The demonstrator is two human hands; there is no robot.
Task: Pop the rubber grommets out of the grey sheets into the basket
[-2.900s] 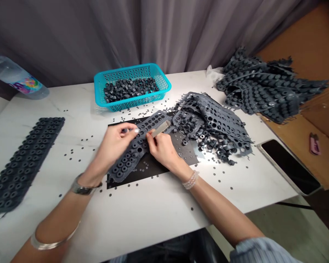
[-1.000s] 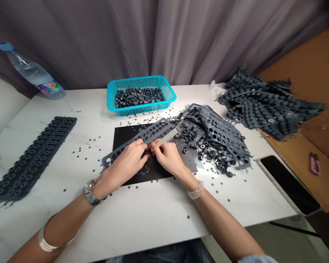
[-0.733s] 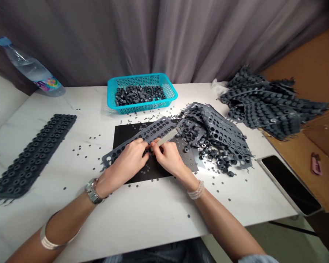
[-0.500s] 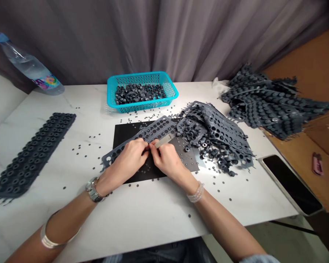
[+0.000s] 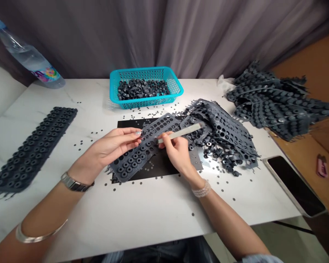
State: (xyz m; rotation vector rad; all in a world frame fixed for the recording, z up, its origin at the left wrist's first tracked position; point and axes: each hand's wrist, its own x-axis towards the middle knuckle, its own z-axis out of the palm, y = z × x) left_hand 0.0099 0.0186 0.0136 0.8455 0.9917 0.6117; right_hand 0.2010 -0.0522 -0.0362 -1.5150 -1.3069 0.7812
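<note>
My left hand [image 5: 109, 146] hangs over the left side of a dark perforated rubber strip [image 5: 156, 128], thumb and forefinger pinched; what they hold, if anything, is too small to tell. My right hand [image 5: 178, 149] is closed on a pale flat stick [image 5: 186, 130] that points up to the right. Round rings [image 5: 130, 160] sit in the strip's near end, while open holes show at its far end. Under the strip is a black mat [image 5: 164, 166]. To its right lie a heap of loose rings [image 5: 222, 155] and crumpled perforated sheets [image 5: 227, 128].
A turquoise basket [image 5: 146, 101] of small dark rings stands at the back. Another ringed strip [image 5: 34, 149] lies left, near a water bottle [image 5: 33, 60]. At the right are more rubber sheets [image 5: 274, 106], a phone [image 5: 296, 184] and a pink-handled item [image 5: 321, 166]. Small discs are scattered about.
My hands have moved apart, the left one to the left and the right one to the right with the stick. Rings at the strip's near end now show. The view has shifted slightly.
</note>
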